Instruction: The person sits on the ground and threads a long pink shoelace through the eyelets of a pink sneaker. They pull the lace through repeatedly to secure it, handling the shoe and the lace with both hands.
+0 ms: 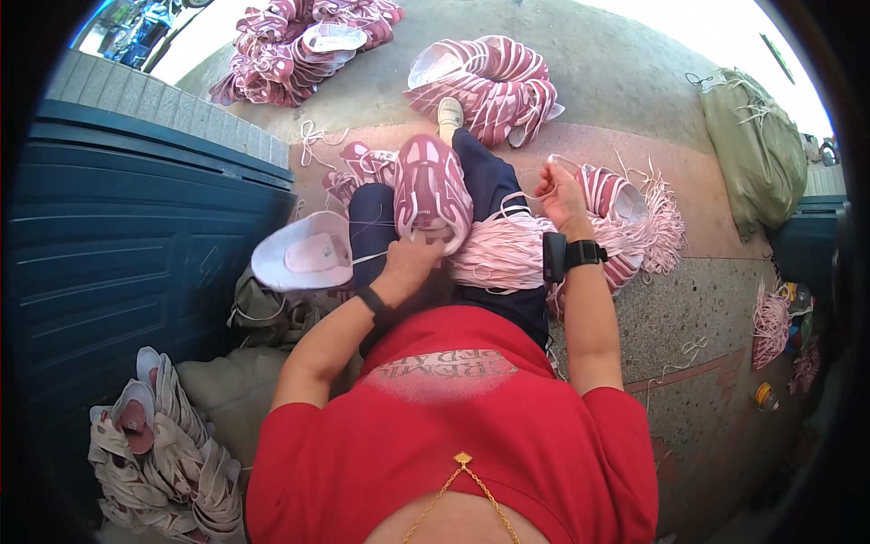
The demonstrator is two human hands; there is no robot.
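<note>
On my lap lies a pink shoe upper [430,177], its toe pointing away from me. My left hand [410,270] is closed on its near end, with the fingertips partly inside the opening. Off to the right, my right hand [564,195] is raised and pinches a pale pink shoelace [524,196]. A thick bundle of pink shoelaces [498,254] drapes over my right thigh, between the two hands. Left of my left hand rests another shoe upper [304,258] with white lining and a pink patch showing.
Stacked pink uppers curve in a ring [507,77] ahead, and more pile up [290,54] at far left. Nested uppers [616,195] and laces lie right of my right hand. A green sack [752,145] stands at right, a blue metal door [136,227] at left, beige uppers [163,453] near-left.
</note>
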